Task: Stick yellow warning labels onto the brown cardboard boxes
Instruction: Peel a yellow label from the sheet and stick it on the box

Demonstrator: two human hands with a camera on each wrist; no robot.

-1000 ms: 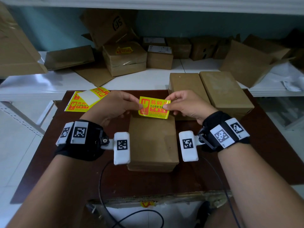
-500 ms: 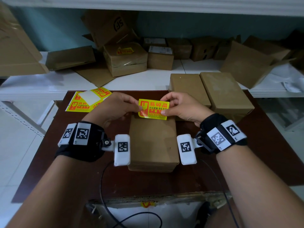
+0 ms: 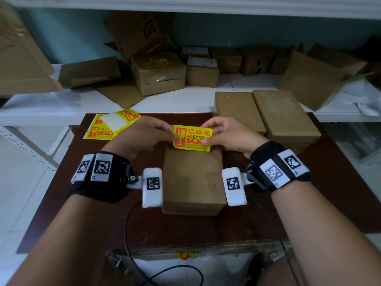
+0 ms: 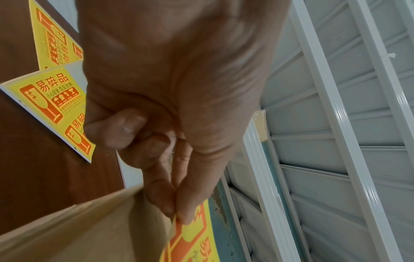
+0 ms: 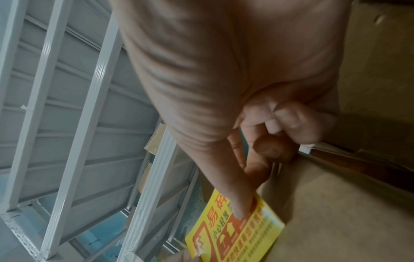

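A yellow warning label [image 3: 192, 138] with orange print is held tilted over the far end of a brown cardboard box [image 3: 192, 180] on the dark table. My left hand [image 3: 142, 136] pinches its left edge, and my right hand [image 3: 223, 136] pinches its right edge. In the left wrist view the thumb and forefinger of the left hand [image 4: 177, 211] pinch the label [image 4: 192, 237] above the box [image 4: 89, 230]. The right wrist view shows the right hand [image 5: 244, 200] with its thumb on the label's [image 5: 237, 230] printed face, over the box [image 5: 336, 212]. The label's lower edge lies close to the box top; contact is unclear.
A sheet of yellow labels [image 3: 112, 127], one spot peeled to white backing, lies at the table's [image 3: 340, 193] far left. Two plain brown boxes [image 3: 282, 114] stand at the far right. Many cartons [image 3: 158, 73] crowd the white shelf behind. A black cable [image 3: 132, 234] hangs off the front edge.
Both hands have moved slightly toward me and down with the label, bringing it lower over the far end of the box. The grips are unchanged.
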